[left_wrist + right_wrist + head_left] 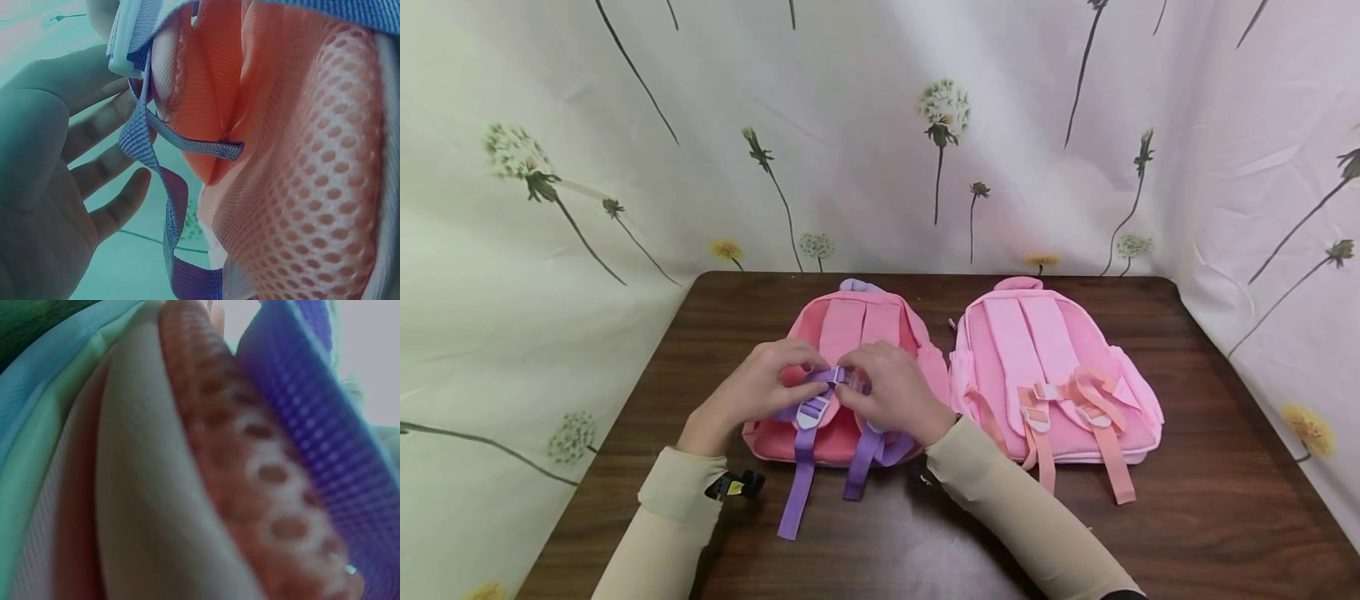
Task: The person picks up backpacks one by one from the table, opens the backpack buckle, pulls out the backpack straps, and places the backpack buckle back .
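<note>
A pink backpack with purple straps [805, 483] lies back side up on the table. Between finger and thumb, my left hand [741, 392] pinches a short purple cross strap [825, 376] above the pack. My right hand [898, 392] pinches the other side of this strap, at the pale buckle [838, 375] in the middle. Whether the buckle's halves are joined is too small to tell. In the left wrist view, fingers [100, 169] are behind a white strap adjuster [128, 40] and a twisted purple strap [150, 147]. The right wrist view has only blurred mesh and a purple strap [325, 437].
A second, lighter pink backpack [985, 325] lies close on the right, its orange straps [1116, 467] hanging towards the front and a white buckle [1047, 391] across them. Dark wooden table [1225, 500] runs underneath both. A dandelion-print curtain [865, 167] hangs behind.
</note>
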Demonstrator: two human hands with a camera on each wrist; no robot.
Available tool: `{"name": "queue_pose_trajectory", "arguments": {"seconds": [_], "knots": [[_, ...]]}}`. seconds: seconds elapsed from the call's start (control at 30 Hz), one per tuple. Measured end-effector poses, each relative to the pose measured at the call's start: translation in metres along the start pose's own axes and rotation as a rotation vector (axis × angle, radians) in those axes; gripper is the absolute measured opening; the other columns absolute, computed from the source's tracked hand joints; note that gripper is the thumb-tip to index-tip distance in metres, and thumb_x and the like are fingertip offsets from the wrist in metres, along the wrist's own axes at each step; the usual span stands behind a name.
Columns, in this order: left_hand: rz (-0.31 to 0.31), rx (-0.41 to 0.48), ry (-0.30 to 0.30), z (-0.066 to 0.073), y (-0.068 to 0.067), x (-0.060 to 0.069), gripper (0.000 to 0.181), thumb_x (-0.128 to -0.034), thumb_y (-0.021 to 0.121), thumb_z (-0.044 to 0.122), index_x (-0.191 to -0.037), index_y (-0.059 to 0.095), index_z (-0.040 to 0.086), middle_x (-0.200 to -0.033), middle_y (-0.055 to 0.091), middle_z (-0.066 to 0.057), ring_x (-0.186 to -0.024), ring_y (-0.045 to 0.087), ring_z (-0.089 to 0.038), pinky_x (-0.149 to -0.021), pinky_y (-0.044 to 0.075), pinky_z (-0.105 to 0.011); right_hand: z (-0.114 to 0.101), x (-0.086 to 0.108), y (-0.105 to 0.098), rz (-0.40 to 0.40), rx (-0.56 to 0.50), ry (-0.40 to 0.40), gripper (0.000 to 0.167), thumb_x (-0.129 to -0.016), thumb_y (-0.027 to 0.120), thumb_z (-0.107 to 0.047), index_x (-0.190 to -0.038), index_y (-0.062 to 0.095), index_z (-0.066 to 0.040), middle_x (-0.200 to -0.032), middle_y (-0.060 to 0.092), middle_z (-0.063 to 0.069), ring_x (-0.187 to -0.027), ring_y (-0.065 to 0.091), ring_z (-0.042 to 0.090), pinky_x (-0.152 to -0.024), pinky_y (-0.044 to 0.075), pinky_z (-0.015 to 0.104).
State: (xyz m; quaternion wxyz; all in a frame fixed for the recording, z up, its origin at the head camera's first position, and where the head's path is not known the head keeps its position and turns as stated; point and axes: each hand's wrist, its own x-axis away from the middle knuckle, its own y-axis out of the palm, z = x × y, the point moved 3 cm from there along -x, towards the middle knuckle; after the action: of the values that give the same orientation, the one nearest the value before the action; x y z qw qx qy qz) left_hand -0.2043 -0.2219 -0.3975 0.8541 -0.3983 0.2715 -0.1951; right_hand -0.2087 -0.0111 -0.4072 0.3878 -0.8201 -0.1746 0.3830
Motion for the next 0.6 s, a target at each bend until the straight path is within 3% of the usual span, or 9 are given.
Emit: {"name": "queue_pose_trajectory", "arguments": {"seconds": [0.33,0.6], "knots": [[0.056,0.014,0.113,0.0053,0.0021,-0.0025,0.020,-0.0847,0.087,0.005,-0.100,0.077,0.013,-0.095,0.074,0.007,-0.088,0.067,-0.011,-0.083,0.059,-0.042,-0.0007,0.0001,0.0012,0.014,0.021,-0.011,0.021,-0.088,0.078,-0.024,-0.107,0.077,-0.014,-0.084,0.069,-0.005,-0.078,0.056,0.013,-0.067,0.046,0.029],[0.058,0.025,0.124,0.0081,0.0040,-0.0051,0.021,-0.0844,0.087,0.003,-0.100,0.076,0.012,-0.094,0.073,0.006,-0.086,0.066,-0.012,-0.082,0.059,-0.039,-0.0010,0.0005,0.0008,0.010,0.012,-0.003,0.021,-0.089,0.079,-0.023,-0.106,0.077,-0.013,-0.083,0.069,-0.003,-0.077,0.056,0.014,-0.067,0.046,0.029]]}}
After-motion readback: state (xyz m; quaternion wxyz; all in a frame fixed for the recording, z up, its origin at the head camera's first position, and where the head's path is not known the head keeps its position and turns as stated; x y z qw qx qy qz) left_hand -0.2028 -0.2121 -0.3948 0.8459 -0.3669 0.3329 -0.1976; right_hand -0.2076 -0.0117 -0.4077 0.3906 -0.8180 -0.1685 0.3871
